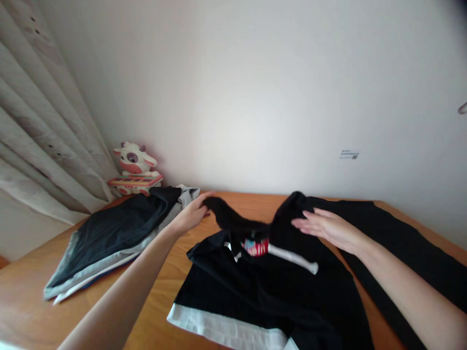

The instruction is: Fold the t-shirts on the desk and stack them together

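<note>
A black garment (270, 287) with a white hem, a white drawstring and a red and white patch lies in front of me on the wooden table (164, 277). Its upper edge is lifted off the surface. My left hand (192, 212) pinches that edge at its left end. On the other side, my right hand (324, 226) has its fingers stretched out, with the palm beside the raised black cloth and nothing gripped.
Left on the table is a stack of dark, grey and white clothes (120, 238). Behind it sits a cow toy (134, 167) with a keyboard, near the curtain (40, 126). Another black garment (404, 248) lies at the right. A wall (255, 97) closes off the back.
</note>
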Tool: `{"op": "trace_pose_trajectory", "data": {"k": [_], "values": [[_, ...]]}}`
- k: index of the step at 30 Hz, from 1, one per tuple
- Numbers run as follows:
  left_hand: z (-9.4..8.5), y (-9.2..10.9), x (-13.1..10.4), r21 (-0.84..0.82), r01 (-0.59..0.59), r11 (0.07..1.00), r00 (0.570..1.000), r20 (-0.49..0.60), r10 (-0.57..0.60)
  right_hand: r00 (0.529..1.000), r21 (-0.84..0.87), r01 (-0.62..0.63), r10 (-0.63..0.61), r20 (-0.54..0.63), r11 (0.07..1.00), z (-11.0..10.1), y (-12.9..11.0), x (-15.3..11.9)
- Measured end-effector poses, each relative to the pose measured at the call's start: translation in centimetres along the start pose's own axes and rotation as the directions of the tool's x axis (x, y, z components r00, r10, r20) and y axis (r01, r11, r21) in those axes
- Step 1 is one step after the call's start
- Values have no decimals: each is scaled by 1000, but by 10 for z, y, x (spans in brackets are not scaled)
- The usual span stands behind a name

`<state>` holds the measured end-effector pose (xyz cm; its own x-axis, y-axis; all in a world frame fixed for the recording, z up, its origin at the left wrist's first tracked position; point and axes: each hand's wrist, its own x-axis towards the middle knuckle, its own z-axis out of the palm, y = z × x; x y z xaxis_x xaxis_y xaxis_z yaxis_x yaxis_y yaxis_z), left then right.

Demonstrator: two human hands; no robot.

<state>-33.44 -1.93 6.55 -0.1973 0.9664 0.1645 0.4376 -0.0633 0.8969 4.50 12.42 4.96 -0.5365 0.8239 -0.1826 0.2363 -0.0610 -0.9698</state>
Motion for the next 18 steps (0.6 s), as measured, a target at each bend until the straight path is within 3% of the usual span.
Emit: {"op": "trace_pose_trajectory", "data": {"k": [2, 3, 4, 6, 8, 10, 12, 14, 16, 18], "values": [[11, 0, 21, -1, -93, 996, 971, -220, 91, 987, -73, 84, -93, -132, 994, 9, -6, 17], [15, 1, 23, 21, -110, 994, 964, -242, 111, 982, -134, 87, -108, -158, 987, 11, -5, 21], [18, 1, 20, 58, -116, 992, 971, -206, 126, 980, -194, 85, -117, -161, 977, 12, -1, 21], [23, -2, -1, 196, -144, 970, 989, 0, 147, 984, -303, 85, -128, -126, 949, 8, 14, 12], [28, -14, -33, 381, -214, 899, 967, 216, 139, 982, -436, 89, -153, -113, 896, -2, 38, -4], [34, -33, -64, 541, -225, 810, 964, 244, 105, 971, -631, 20, -165, -171, 775, -15, 67, -22], [39, -54, -86, 656, -103, 748, 994, 102, 47, 955, -787, -134, -135, -265, 602, -26, 95, -38], [40, -68, -99, 727, 81, 682, 995, -98, -15, 954, -838, -210, -83, -289, 504, -34, 116, -50], [38, -72, -104, 755, 249, 607, 967, -227, -115, 966, -842, -218, -11, -257, 494, -38, 129, -57], [34, -68, -108, 768, 355, 534, 931, -238, -276, 979, -819, -194, 48, -200, 540, -36, 133, -59]]}}
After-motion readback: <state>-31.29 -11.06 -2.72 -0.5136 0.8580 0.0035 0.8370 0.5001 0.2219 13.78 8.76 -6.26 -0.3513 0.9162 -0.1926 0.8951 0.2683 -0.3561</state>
